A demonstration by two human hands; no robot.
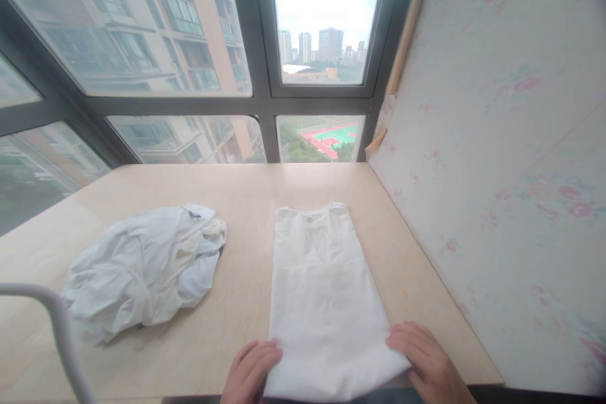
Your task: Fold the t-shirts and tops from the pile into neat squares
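Note:
A white garment point(322, 303) lies folded into a long panel, its neckline at the far end and its near end at the front edge of the surface. My left hand point(253, 369) grips the near left edge of the garment, fingers curled over it. On the other side, my right hand point(426, 360) holds the near right corner, with the thumb hidden beneath. Left of the garment, and apart from it, sits a crumpled heap of white clothes point(146, 271).
The pale stone-like counter point(249, 202) runs back to grey-framed windows point(262, 101). A wall with floral paper point(497, 170) bounds it on the right. A curved white tube point(59, 322) rises at the near left.

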